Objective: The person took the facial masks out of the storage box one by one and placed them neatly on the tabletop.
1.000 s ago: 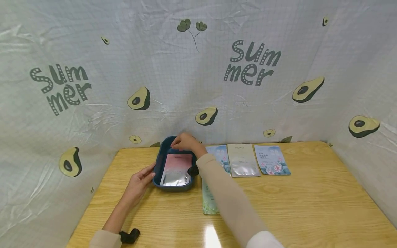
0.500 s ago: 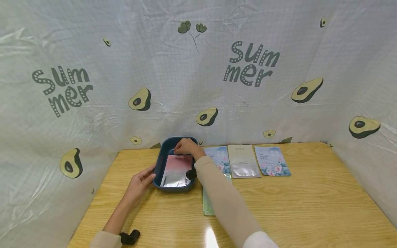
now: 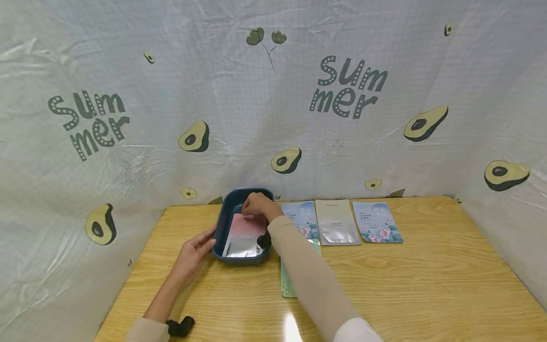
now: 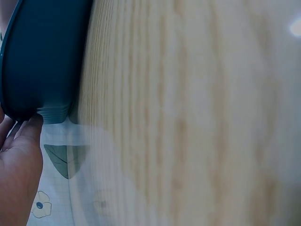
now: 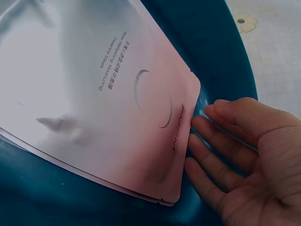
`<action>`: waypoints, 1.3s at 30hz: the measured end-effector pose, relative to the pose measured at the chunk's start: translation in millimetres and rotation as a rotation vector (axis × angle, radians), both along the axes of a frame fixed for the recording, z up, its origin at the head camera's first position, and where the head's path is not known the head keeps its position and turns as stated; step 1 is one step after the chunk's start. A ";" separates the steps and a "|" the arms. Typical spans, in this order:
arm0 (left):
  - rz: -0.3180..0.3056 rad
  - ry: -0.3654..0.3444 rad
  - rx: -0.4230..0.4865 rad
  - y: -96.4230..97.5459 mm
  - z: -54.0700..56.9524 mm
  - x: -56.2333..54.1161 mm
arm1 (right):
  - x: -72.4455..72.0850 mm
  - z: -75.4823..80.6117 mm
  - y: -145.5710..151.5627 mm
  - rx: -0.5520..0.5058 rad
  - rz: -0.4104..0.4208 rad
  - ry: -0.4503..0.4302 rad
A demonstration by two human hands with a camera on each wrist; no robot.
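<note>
A dark blue plastic bin (image 3: 218, 232) stands at the back left of the table. In it lie face mask sachets, the top one a pink and silver face mask sachet (image 3: 241, 240) with its pink end away from me. My left hand (image 3: 190, 251) touches the bin's outer left side with thumb and fingers stretched; in the left wrist view the fingertips (image 4: 34, 123) meet the bin's wall. Inside the bin's far end is my right hand (image 3: 258, 204). In the right wrist view its bent fingers (image 5: 197, 150) reach the sachets' pink edge, the thumb apart from the sachet.
Right of the bin lie a blue floral sachet (image 3: 308, 221), a beige and silver sachet (image 3: 337, 223) and another blue floral sachet (image 3: 377, 223). A green sachet (image 3: 288, 280) is partly under the right sleeve (image 3: 307, 266). A printed cloth (image 3: 239, 118) hangs behind the wooden table (image 3: 406, 285).
My right hand has come down from above the bin's far end to the pink edge of the sachets. The left hand stays at the bin's side.
</note>
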State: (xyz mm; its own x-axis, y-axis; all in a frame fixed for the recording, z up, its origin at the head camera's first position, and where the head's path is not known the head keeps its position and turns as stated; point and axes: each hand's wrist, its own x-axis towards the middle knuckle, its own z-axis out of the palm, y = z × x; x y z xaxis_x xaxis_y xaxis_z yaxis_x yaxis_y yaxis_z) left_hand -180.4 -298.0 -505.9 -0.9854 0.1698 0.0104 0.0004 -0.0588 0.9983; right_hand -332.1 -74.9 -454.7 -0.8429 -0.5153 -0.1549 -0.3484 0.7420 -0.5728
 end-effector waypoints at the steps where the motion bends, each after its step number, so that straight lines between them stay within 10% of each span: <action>1: -0.001 0.001 0.002 0.1 0.1 -0.2 | -0.3 -0.2 0.1 0.002 0.001 0.001; 19: 0.002 -0.022 0.013 1.3 2.1 -2.4 | 7.7 4.9 -0.3 -0.027 -0.068 -0.109; 39: -0.004 0.001 0.010 1.5 3.4 -1.8 | 0.9 12.3 6.3 0.163 0.064 0.028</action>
